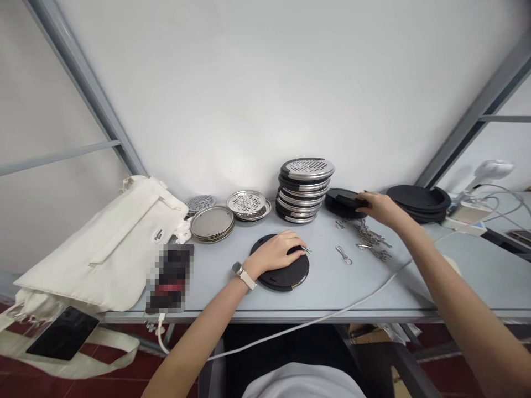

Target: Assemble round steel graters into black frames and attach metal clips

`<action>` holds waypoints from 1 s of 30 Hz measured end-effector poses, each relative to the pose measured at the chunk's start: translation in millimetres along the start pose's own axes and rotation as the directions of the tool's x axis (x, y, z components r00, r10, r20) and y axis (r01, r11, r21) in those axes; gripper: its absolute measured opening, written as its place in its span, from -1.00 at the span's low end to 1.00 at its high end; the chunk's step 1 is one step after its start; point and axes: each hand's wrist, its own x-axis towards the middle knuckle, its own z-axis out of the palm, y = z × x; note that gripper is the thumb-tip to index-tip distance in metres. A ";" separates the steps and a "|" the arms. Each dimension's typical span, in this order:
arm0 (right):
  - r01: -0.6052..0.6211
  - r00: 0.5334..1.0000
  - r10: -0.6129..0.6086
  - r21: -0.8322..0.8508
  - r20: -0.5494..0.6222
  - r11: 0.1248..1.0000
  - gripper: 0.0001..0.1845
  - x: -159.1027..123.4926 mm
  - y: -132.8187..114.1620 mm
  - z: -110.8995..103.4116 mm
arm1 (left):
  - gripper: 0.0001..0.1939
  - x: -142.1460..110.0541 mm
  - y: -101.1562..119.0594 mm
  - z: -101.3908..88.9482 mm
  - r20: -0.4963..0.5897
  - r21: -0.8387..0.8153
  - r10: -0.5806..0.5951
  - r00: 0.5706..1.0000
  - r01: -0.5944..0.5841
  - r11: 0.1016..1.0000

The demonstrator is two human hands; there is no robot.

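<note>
Across the table (215,271): discs, clips and a bag share one surface; crowding is judged the general risk.
White bag (120,249): lies at the left end, strap hanging over the front; a pull on the strap could drag it off.
White cable (352,307): runs past the front edge towards the right forearm; a sweep of that arm could snag it.
Tall stack (305,190): black and metal discs, unevenly aligned, near the wall; a sideways knock could topple it.
Low black pile (341,211): just right of the tall stack; lifting carelessly could disturb both.
Black disc (286,279): flat on the table, beneath the left hand; off-centre pressure could make it slide.
Left hand (282,251): fingers bent over the disc; whether they grasp the metal clip (307,250) beside them cannot be told.
Right hand (373,205): fingers pinch a black piece (348,200) at the low pile; a shallow hold could slip.
Loose clips (369,235): heaped near the right wrist; tangling could delay picking.
</note>
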 end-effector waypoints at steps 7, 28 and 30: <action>0.014 1.000 -0.014 0.005 0.004 1.000 -0.72 0.3 0.4 10.6 | -0.77 0.1 -0.4 0.4 -0.008 0.010 0.019 1.000 -0.019 1.000; -0.071 0.997 0.072 0.049 -0.015 0.996 -0.66 -42.0 -29.1 0.8 | -0.78 0.4 -0.2 1.0 -0.005 0.016 0.013 1.000 -0.013 1.000; -0.024 0.999 0.028 0.114 -0.034 0.993 -0.76 -55.8 -54.6 -5.9 | -0.78 0.6 0.0 0.7 -0.002 0.017 0.015 1.000 -0.015 1.000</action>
